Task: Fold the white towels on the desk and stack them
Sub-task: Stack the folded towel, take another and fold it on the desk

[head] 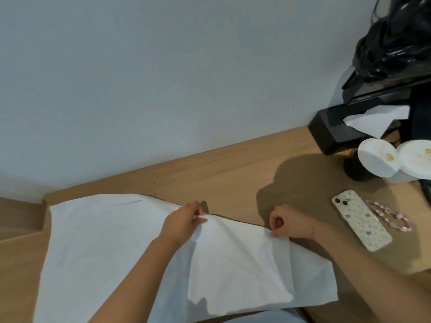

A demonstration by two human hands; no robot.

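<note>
White towel, thin soft cloth, lies on the wooden tabletop, near edge draped toward the person. Left hand and right hand each pinch its far edge, likely to square a fold. Glossy phone beyond, right.

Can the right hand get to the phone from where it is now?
Probably yes. The phone lies face down on the desk just right of the right hand, with only bare wood between them. But that hand is pinching the white towel and must let go first.
</note>
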